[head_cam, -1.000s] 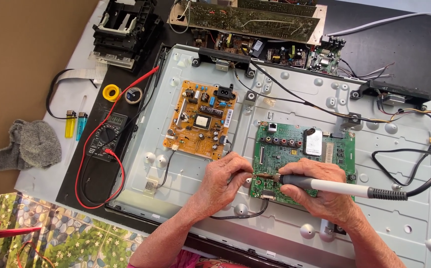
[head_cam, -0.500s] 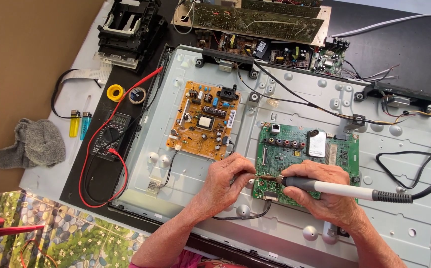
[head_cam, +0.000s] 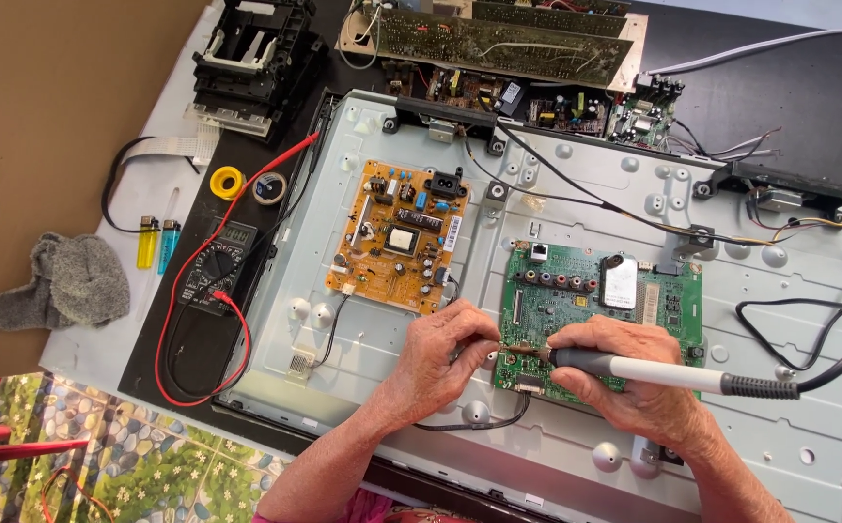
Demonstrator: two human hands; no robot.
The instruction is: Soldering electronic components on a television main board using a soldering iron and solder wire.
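The table [head_cam: 92,349] is carrying a big metal panel [head_cam: 576,223], the open back of a flat screen, lying flat and taking up most of the view. Two boards are sitting on it: a yellow board [head_cam: 397,232] toward the left and a green board [head_cam: 595,300] to its right, well apart from each other. Behind the panel more bare circuit boards [head_cam: 508,39] and a black mechanism [head_cam: 251,58] are lying.

Left of the panel a multimeter [head_cam: 216,266] is resting with its red lead [head_cam: 174,320] looping around it; near it are a solder reel [head_cam: 227,182], a tape roll [head_cam: 269,187], two lighters [head_cam: 156,242] and a grey rag [head_cam: 67,281].

The left hand [head_cam: 440,353] is resting at the green board's lower left edge, its fingers pinched together on something thin that is too small to identify. The right hand [head_cam: 629,383] is wrapped around a soldering iron [head_cam: 654,370], fingers clamped on its white handle, the tip lying at the board's lower left corner, touching or just beside the left fingertips. Its black cord [head_cam: 828,358] is curling off to the right.

As a judgement, the work is in its middle: the panel is already opened and both boards exposed, the joint at the corner is being worked on, and the loose wires and uncovered back suggest reassembly is yet to be done.
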